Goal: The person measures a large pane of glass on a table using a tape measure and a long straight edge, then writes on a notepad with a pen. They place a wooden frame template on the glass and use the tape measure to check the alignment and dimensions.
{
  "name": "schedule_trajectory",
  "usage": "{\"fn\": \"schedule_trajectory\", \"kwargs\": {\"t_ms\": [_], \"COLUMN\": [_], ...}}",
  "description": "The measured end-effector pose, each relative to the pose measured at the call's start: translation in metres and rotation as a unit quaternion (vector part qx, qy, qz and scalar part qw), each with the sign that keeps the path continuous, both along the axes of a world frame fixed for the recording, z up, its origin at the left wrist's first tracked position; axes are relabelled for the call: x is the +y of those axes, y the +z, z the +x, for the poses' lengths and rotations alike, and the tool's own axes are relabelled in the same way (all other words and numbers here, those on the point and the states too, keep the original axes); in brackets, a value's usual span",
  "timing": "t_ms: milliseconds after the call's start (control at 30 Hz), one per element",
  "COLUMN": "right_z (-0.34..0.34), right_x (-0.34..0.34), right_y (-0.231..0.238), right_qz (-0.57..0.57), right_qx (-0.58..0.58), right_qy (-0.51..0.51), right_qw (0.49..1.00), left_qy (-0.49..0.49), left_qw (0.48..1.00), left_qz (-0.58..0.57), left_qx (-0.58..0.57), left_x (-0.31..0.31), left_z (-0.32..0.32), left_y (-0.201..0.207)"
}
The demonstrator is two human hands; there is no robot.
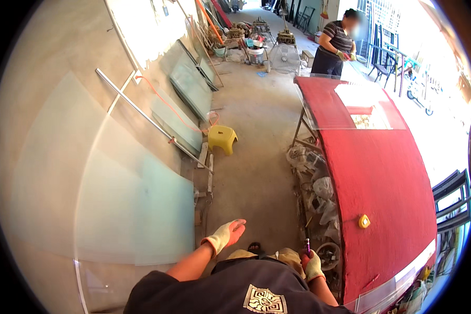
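A worker in gloves stands at the left edge of a long red table [384, 172], near its near end. The left hand [227, 235] is held out over the floor [254, 183], fingers extended, gripping nothing. The right hand [314, 266] is closed around a slim purple tool [307, 244], which points up just beside the table's left edge, toward the near end.

A yellow tape measure [363, 222] lies on the table, in its near half and closer to the left edge. At the far end, a clear sheet of glass [345, 112] rests on the surface, one corner jutting past the left edge. A second person [329, 44], in a striped top, stands beyond the far end.

Below the left edge, plastic bags [324, 188] crowd the space, with a round container [328, 255] near the worker's right hand. Across the floor, a yellow stool [222, 137] stands near glass panels [162, 209] propped along the left wall [47, 57], where an orange cord [165, 99] hangs. A white bucket [255, 56] sits farther back among the clutter.
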State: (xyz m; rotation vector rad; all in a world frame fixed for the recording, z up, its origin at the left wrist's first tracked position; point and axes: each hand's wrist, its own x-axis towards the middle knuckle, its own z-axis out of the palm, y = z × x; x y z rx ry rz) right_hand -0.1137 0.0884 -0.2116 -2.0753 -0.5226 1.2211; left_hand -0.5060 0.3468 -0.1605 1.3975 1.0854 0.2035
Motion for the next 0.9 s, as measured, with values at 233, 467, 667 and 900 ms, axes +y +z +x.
{"fn": "schedule_trajectory", "kwargs": {"t_ms": [233,467,667,900], "right_z": [0.047,0.055,0.071,0.076], "right_x": [0.085,0.269,0.429,0.557], "right_y": [-0.001,0.062,0.107,0.116], "right_qz": [-0.006,-0.104,0.000,-0.024], "right_qx": [0.156,-0.047,-0.074,0.031], "right_qy": [-0.097,0.138,0.338,0.346], "right_qw": [0.983,0.984,0.938,0.938], "left_qy": [0.070,0.002,0.161,0.321], "left_qw": [0.997,0.991,0.973,0.927], "left_qz": [-0.025,-0.003,-0.063,-0.155], "left_qx": [0.017,0.135,0.152,0.117], "left_x": [0.005,0.083,0.172,0.237], "left_z": [-0.021,-0.038,-0.068,-0.096], "left_y": [-0.025,-0.012,-0.036,-0.055]}}
